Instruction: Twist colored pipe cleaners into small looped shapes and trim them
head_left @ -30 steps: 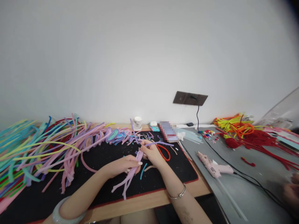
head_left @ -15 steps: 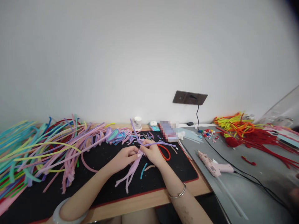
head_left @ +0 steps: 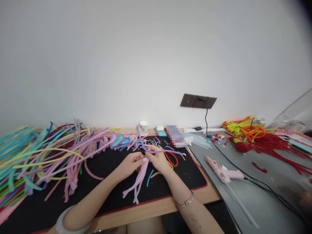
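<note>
My left hand and my right hand meet above the black mat, fingers pinched close together. Between them is a bundle of pale pink pipe cleaners, its loose ends hanging toward me and splaying apart. A purple pipe cleaner crosses at my right fingers; one end points up toward the cup and the other runs out to the right. The fingers hide where purple and pink meet. Beside the bundle lie a short blue piece and a red-orange loop.
A large heap of pastel pipe cleaners covers the left. Scissors, a paper cup and cut scraps sit at the back. To the right are a pink glue gun with its black cord, pompoms and red pipe cleaners.
The pink ends have swung slightly right and lower. The purple pipe cleaner's raised end has dipped a little. Both hands stay nearly in place, still pinching.
</note>
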The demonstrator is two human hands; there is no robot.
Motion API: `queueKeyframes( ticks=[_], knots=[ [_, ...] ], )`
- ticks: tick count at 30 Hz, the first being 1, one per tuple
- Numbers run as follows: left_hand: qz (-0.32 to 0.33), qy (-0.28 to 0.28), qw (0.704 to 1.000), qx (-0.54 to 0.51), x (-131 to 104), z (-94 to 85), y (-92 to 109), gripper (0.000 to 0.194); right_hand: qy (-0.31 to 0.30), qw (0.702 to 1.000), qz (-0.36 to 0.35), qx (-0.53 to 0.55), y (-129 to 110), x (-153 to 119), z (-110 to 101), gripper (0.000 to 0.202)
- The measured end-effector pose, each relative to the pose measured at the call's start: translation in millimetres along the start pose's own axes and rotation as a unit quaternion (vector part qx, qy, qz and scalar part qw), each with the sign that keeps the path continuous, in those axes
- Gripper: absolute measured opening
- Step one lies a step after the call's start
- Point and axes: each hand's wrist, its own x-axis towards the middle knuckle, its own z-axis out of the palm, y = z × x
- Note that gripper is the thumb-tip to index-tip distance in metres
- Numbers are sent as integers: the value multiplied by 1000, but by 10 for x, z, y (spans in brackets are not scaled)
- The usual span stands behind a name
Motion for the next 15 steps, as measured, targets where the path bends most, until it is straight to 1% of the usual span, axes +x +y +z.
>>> queueKeyframes(
  ticks=[5,9,15],
  knots=[
    [-30,-48,998,-23,-23,6,9,36,23,999,-23,-15,-6,13,-10,23],
    [-34,-68,997,-19,-51,-15,45,35,27,999,-20,-7,35,21,-17,23],
    [-69,-139,987,-36,-81,-63,80,31,33,999,-15,13,90,29,-55,24]
  ],
)
